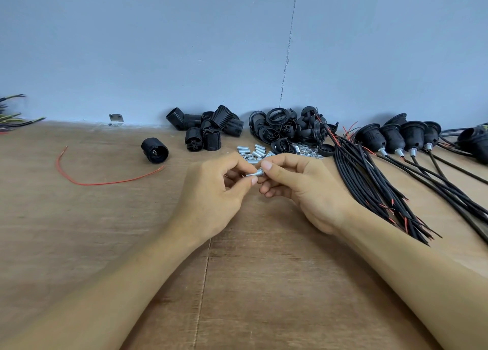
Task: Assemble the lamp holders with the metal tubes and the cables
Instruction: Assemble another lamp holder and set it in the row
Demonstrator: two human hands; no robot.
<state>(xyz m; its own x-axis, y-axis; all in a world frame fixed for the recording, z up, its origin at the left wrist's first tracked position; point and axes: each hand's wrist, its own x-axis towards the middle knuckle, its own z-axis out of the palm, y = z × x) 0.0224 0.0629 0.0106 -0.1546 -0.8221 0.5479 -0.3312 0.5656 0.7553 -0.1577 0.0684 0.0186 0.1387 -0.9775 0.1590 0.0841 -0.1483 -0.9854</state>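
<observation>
My left hand (223, 188) pinches a short threaded metal tube (251, 174) above the middle of the table. My right hand (295, 180) pinches a small nut (261, 171) at the tube's right end. Behind the hands lies a pile of loose metal tubes and nuts (254, 152). Black threaded lamp holder bodies (211, 127) are heaped at the back, one single body (154, 150) apart to the left. Black holder caps (287, 127) are piled at the back right. A bundle of black cables (375, 183) with red cores lies to the right.
Several assembled lamp holders (396, 138) with tubes and cables lie in a row at the far right. A loose red wire (87, 180) curves on the wooden table (105, 230) at the left. More wires (13, 119) show at the far left edge. A blue wall stands behind.
</observation>
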